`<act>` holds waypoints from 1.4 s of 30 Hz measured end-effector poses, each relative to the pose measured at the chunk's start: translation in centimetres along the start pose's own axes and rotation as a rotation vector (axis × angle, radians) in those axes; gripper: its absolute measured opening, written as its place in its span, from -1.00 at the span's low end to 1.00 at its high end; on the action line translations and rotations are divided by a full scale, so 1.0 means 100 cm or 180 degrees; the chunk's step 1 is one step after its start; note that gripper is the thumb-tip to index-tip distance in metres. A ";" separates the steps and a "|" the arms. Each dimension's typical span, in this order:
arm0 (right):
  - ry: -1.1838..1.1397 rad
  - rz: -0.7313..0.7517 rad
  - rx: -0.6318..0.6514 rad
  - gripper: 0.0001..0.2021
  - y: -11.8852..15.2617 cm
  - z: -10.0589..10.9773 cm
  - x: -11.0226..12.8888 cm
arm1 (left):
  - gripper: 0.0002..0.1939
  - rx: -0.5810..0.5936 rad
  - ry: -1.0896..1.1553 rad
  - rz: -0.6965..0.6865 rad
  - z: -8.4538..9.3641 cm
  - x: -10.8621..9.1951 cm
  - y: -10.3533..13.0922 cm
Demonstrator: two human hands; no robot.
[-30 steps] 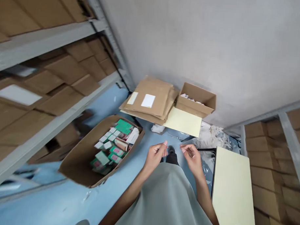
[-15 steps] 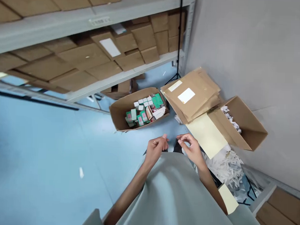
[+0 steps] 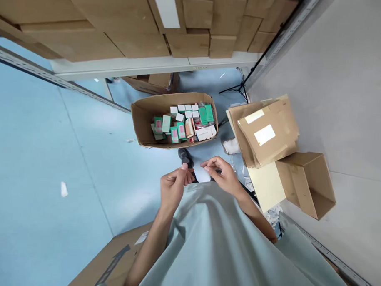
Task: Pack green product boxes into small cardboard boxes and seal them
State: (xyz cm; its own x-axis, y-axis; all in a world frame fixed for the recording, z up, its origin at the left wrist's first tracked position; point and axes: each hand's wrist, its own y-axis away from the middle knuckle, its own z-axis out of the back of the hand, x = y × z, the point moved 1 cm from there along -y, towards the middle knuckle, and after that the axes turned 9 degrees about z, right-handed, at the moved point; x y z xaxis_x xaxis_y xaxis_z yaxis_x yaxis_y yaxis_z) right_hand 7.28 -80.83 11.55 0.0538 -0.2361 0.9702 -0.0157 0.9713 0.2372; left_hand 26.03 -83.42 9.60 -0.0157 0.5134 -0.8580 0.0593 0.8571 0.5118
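My left hand (image 3: 174,185) is raised before my body, its fingers curled with the thumb pressed on the index finger; whether something small is between them cannot be made out. To its right is my right hand (image 3: 222,172), bent at the fingers, thumb and index apart, with nothing visible in it. The two hands do not touch. Beyond them, on the blue floor, stands an open cardboard box (image 3: 147,131) holding several small boxes, some white (image 3: 180,117), others green (image 3: 203,115).
Shelving with stacked cartons (image 3: 194,45) runs across the top. At the right are flattened cardboard sheets (image 3: 280,129), a yellowish sheet (image 3: 265,185) and an open carton (image 3: 314,185) by the wall. A black tripod (image 3: 241,85) stands behind. A large carton (image 3: 124,257) lies lower left.
The view has turned and shifted, so the shelf appears closer and a large carton shows at lower left. My hands appear farther left and somewhat wider apart.
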 end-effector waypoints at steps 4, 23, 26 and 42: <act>0.0155 -0.0202 0.0311 -0.44 -0.064 -0.059 0.004 | -0.21 -0.0209 0.0140 0.0205 0.057 -0.019 -0.050; 0.0301 -0.1169 0.0593 -0.65 -0.254 -0.137 -0.096 | -0.28 -0.0708 0.0667 0.1459 0.113 0.024 -0.212; 0.0249 -0.1226 0.0529 -0.65 -0.279 -0.135 -0.123 | -0.32 -0.0749 0.0770 0.1557 0.110 0.046 -0.239; 0.0232 -0.1274 0.0457 -0.72 -0.374 -0.175 -0.271 | -0.42 -0.1255 0.1437 0.1814 0.111 0.155 -0.374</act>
State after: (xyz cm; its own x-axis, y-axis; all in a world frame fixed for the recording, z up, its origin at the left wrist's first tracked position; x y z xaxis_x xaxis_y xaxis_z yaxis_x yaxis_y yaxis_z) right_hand 23.89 -110.31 -24.44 0.1541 -0.5858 0.7957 -0.1177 0.7887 0.6034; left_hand 34.66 -108.03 -23.29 -0.4935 0.7696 -0.4052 -0.1739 0.3692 0.9129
